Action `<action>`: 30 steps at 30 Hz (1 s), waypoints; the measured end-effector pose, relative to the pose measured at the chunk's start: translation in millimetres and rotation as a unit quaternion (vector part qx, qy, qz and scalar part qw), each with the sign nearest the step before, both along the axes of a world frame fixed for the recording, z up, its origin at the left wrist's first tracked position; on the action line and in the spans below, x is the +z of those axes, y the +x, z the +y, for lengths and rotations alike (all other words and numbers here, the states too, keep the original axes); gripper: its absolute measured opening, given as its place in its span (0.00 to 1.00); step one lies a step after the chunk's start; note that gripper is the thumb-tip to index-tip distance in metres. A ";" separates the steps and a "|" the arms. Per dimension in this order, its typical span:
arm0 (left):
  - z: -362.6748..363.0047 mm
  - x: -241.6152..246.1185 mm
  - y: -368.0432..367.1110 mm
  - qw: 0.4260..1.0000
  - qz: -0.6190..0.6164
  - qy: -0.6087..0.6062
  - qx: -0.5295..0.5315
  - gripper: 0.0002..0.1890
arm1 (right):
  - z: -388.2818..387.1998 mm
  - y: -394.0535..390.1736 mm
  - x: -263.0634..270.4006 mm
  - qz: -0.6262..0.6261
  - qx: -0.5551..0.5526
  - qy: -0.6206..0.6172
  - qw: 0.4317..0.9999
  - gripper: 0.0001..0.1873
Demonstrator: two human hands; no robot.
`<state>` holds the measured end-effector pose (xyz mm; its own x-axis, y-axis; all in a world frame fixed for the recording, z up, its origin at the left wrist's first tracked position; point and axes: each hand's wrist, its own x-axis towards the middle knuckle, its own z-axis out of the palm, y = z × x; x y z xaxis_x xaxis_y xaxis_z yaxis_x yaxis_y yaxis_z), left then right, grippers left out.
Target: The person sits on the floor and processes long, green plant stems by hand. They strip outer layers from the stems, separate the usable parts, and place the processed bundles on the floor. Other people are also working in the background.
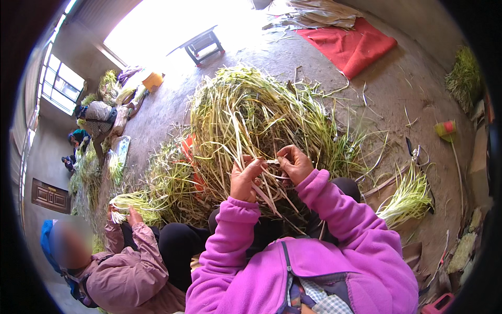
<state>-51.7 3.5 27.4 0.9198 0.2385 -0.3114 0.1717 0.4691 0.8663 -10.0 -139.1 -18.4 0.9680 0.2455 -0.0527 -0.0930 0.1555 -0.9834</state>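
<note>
A large heap of long, thin yellow-green leafy stalks [251, 102] lies right in front of me, partly dried and tangled. Against its near side, my left hand [246, 178] grips a few pale stalks [238, 145] between thumb and fingers. Their leaves run up over the heap, and their whitish ends hang below the hand. Close by on the right, my right hand [295, 164] pinches a short whitish strip [271, 161] that spans the gap between both hands. Whether the strip is a stalk end or a loose skin is too small to tell.
A tied bundle of pale stalks [410, 192] lies on the right. To my left, a seated person [125, 271] holds another bunch [135, 202]. Farther off are several people, a low stool [204, 47], a red cloth [351, 47] and a long-handled yellow-red tool [446, 130].
</note>
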 end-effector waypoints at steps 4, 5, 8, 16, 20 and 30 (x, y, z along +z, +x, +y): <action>9.7 1.2 0.2 0.998 -0.009 -0.060 -0.006 0.12 | -14.7 7.8 0.5 -0.032 0.057 -0.109 0.992 0.07; 16.5 -0.5 0.6 0.997 -0.018 -0.080 -0.012 0.12 | -20.4 10.2 1.5 -0.068 0.043 -0.146 0.986 0.07; 30.7 -3.6 4.0 0.988 -0.044 -0.144 -0.026 0.10 | -46.2 21.5 -14.8 -0.080 0.052 -0.216 0.972 0.07; 54.1 7.9 7.1 0.981 -0.086 -0.173 0.032 0.09 | -124.8 38.2 -56.9 -0.073 0.049 -0.371 0.924 0.07; 57.3 15.4 7.3 0.975 -0.070 -0.205 0.055 0.10 | -183.7 49.9 -89.1 -0.048 -0.012 -0.474 0.879 0.07; 29.9 -4.5 -10.1 0.956 0.020 -0.279 -0.087 0.12 | -136.7 78.3 -51.5 -0.136 0.069 -0.539 0.828 0.16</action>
<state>-61.8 33.4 22.9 0.9152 -0.1297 -0.3816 0.3166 0.8173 0.4814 68.3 -275.8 -69.9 0.9469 0.3063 -0.0976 0.2107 -0.8206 -0.5312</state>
